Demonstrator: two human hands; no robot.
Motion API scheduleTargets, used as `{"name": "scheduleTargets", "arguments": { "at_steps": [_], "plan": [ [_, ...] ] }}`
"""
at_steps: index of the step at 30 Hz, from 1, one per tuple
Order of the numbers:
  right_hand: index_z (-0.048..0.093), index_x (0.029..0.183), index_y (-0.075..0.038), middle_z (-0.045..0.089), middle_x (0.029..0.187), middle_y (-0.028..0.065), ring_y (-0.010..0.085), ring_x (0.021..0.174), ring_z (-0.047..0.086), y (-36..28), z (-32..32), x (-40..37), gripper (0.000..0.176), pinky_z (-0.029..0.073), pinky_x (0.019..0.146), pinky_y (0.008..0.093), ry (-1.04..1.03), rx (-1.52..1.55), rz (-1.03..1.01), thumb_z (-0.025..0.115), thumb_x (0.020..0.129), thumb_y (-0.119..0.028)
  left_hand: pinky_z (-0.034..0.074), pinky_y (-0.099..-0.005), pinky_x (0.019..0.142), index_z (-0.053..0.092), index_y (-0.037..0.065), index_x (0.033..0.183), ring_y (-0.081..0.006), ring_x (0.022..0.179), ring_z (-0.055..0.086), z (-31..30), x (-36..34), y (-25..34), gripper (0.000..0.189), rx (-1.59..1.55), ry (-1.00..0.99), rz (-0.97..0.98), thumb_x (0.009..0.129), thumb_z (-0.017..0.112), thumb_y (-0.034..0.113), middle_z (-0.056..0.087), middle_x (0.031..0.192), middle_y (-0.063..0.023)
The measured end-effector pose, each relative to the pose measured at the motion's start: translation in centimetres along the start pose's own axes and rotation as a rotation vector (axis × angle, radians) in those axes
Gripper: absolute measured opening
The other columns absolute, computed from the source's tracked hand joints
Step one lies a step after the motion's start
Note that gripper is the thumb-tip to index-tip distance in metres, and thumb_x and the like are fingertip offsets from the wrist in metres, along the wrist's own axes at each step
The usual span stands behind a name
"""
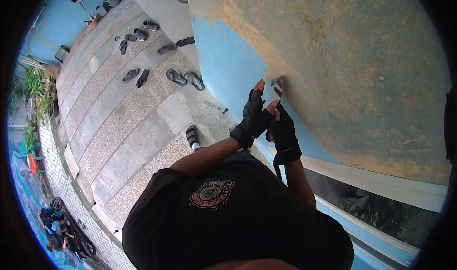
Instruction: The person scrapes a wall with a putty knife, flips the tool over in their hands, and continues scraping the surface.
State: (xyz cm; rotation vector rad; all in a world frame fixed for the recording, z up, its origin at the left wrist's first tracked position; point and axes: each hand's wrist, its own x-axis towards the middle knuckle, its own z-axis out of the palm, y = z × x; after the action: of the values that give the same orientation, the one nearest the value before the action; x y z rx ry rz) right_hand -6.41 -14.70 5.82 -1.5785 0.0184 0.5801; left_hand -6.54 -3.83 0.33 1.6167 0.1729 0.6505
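Pressing against the wall [362, 79], the scraper [278, 86] has its blade at the edge where the blue paint meets the bare, yellowed patch. The right hand [284, 133], in a black fingerless glove, is clamped around the handle below the blade. The left hand [253, 118], gloved likewise, lies just beside it, its fingers [259, 85] stretched out straight at the blade's left side; contact with the blade cannot be confirmed. Sandals [184, 78] lie on the paved floor [124, 136], well apart.

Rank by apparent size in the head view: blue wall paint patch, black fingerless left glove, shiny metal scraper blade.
1. blue wall paint patch
2. black fingerless left glove
3. shiny metal scraper blade, partly behind fingers
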Motion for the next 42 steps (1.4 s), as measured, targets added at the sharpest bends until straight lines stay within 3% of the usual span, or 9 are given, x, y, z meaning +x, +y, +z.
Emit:
{"name": "scheduleTargets", "arguments": {
  "at_steps": [1,5,14,16,25,29,32,40,42],
  "plan": [
    [0.05,0.136,-0.006,0.054,0.069,0.0005,0.0086,0.047,0.049,-0.2,0.2,-0.3,0.045,0.039,0.043,0.0257,0.015,-0.003,0.035,0.057,0.092,-0.008,0.049,-0.042,0.095,0.023,0.005,0.151,-0.035,0.126,0.052,-1.0,0.0,-1.3,0.074,0.119,-0.168,0.138,0.09,0.061,0.021,0.026,0.156,-0.02],
    [0.047,0.14,-0.006,0.055,0.071,-0.0001,0.0082,0.052,0.051,2.9,-0.9,2.5,0.047,0.041,0.046,0.0255,0.0,-0.364,-0.134,0.055,0.094,-0.013,0.043,-0.0399,0.102,0.019,-0.004,0.15,-0.0412,0.134,0.04,-1.7,0.7,1.6,0.082,0.047,-0.354,0.08,0.087,0.065,0.019,0.015,0.157,-0.0271],
    [0.056,0.124,-0.005,0.058,0.068,-0.0027,0.0082,0.047,0.051,2.3,0.6,2.8,0.05,0.038,0.041,0.0246,0.084,-0.229,-0.238,0.041,0.102,-0.048,0.046,-0.0411,0.098,0.018,-0.004,0.15,-0.0436,0.129,0.045,-1.8,2.2,1.1,0.081,0.122,-0.421,0.047,0.085,0.065,0.01,0.022,0.154,-0.0296],
    [0.054,0.13,-0.005,0.063,0.076,-0.0007,0.0098,0.054,0.056,1.0,0.9,2.3,0.058,0.042,0.047,0.0259,0.042,-0.25,-0.035,0.037,0.102,-0.052,0.047,-0.041,0.098,0.02,-0.005,0.149,-0.0436,0.128,0.046,-2.0,2.6,0.5,0.079,0.118,-0.375,0.115,0.085,0.064,0.009,0.023,0.153,-0.0301],
    [0.058,0.125,-0.004,0.069,0.099,0.0126,0.0221,0.094,0.066,0.5,3.2,2.3,0.038,0.05,0.079,0.034,0.229,-0.456,-0.212,0.043,0.103,-0.031,0.048,-0.0412,0.095,0.026,-0.005,0.147,-0.0425,0.124,0.05,-1.6,2.7,-0.8,0.072,0.112,-0.275,0.243,0.086,0.063,0.007,0.03,0.15,-0.0305],
    [0.059,0.123,-0.004,0.069,0.095,0.0123,0.0235,0.09,0.066,2.2,2.8,2.1,0.039,0.05,0.077,0.0346,0.262,-0.428,-0.269,0.042,0.103,-0.033,0.05,-0.043,0.087,0.03,-0.004,0.145,-0.0426,0.111,0.057,-2.8,2.6,-0.1,0.07,0.079,-0.484,0.166,0.086,0.064,0.007,0.041,0.143,-0.0302],
    [0.058,0.123,-0.003,0.068,0.095,0.0122,0.0242,0.088,0.065,1.3,3.5,2.2,0.039,0.05,0.076,0.0347,0.247,-0.373,-0.097,0.042,0.103,-0.033,0.051,-0.0437,0.083,0.034,-0.004,0.143,-0.0435,0.105,0.059,-2.8,3.2,-0.7,0.068,0.026,-0.266,0.308,0.085,0.066,0.007,0.047,0.135,-0.0306],
    [0.059,0.119,-0.003,0.067,0.096,0.0125,0.0194,0.089,0.064,3.3,3.0,3.7,0.037,0.049,0.073,0.0319,0.229,-0.273,-0.232,0.044,0.103,-0.032,0.052,-0.0417,0.085,0.035,-0.002,0.144,-0.0427,0.106,0.059,-3.6,3.9,-0.7,0.07,0.039,-0.342,0.366,0.083,0.068,0.008,0.046,0.138,-0.0291],
    [0.058,0.121,-0.002,0.066,0.097,0.0113,0.0184,0.088,0.063,3.8,3.6,4.2,0.032,0.05,0.073,0.0326,0.265,-0.595,-0.32,0.048,0.102,-0.026,0.052,-0.0418,0.084,0.035,-0.001,0.145,-0.0411,0.108,0.06,-4.5,4.6,-1.2,0.071,0.148,-0.396,0.26,0.084,0.069,0.011,0.046,0.139,-0.0286]
  ]
}}
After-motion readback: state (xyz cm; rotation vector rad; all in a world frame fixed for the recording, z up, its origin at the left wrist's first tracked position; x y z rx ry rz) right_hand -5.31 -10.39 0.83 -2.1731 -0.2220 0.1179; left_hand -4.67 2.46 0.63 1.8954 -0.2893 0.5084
